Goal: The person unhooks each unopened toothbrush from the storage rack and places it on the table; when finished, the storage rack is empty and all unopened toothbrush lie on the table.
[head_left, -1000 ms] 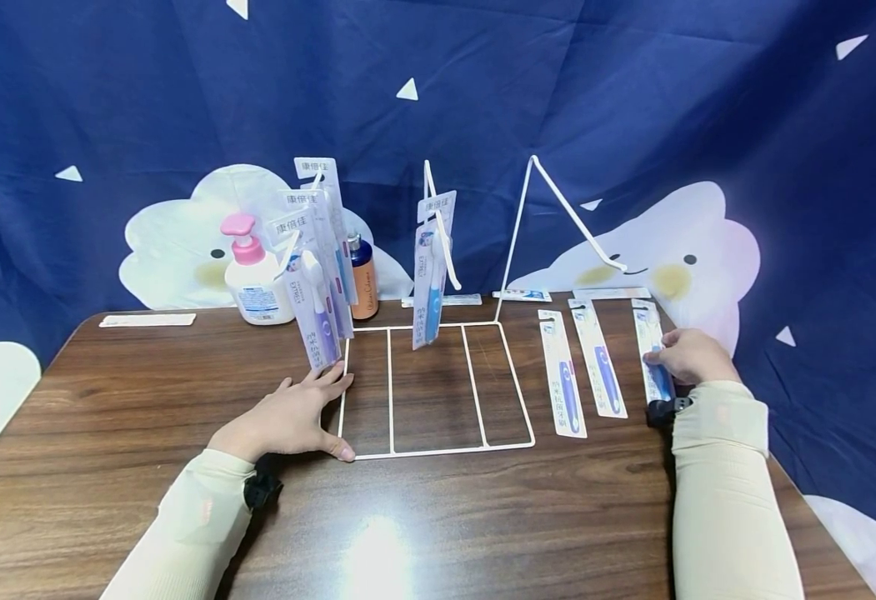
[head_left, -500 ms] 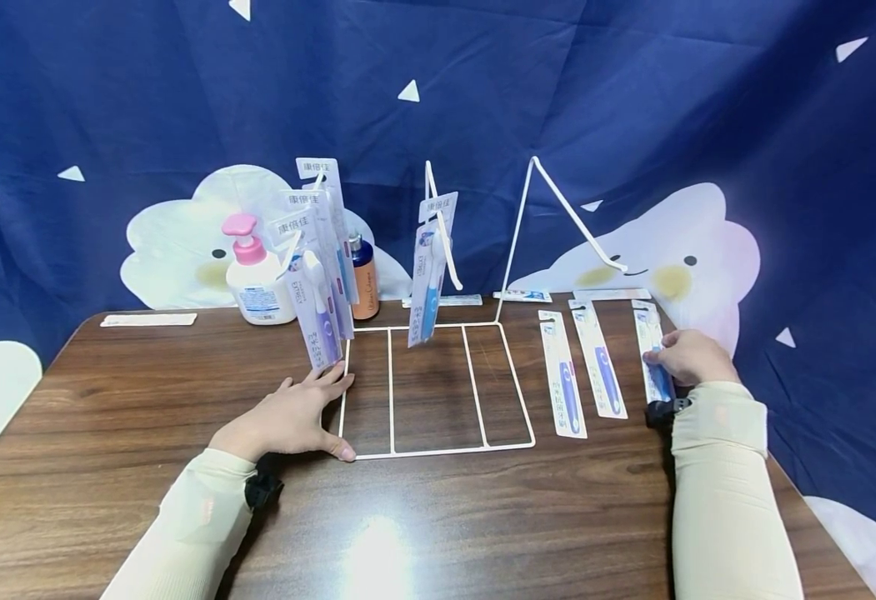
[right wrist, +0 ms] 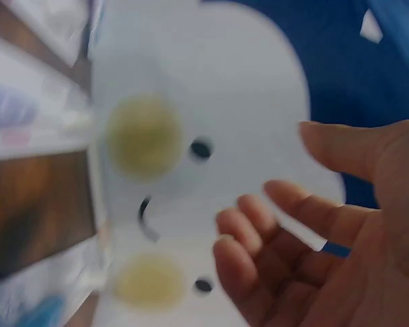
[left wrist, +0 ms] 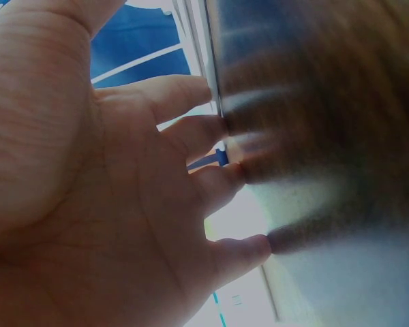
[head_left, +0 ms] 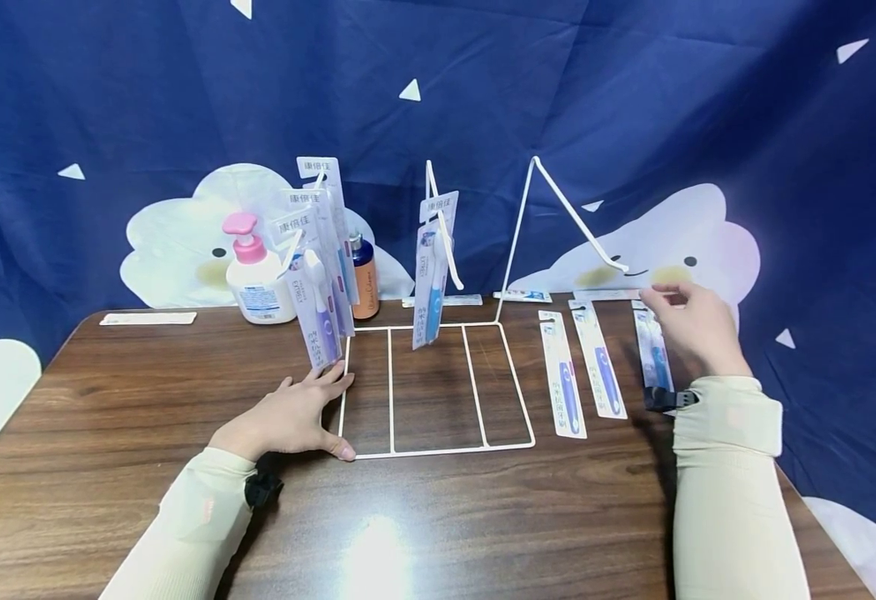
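The left hand lies flat, fingers straight, steadying the wire rack. The right hand, fingers loosely open and seemingly empty, hovers above the toothbrush pack at three o'clock; a hasty pinch could skid it off the desk.

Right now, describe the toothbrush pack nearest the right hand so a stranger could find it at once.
Start at the white wire rack on the wooden table. To its right three toothbrush packs lie flat in a row. Take the rightmost pack: it alone sits nearest the table's right edge, directly below the raised right hand.
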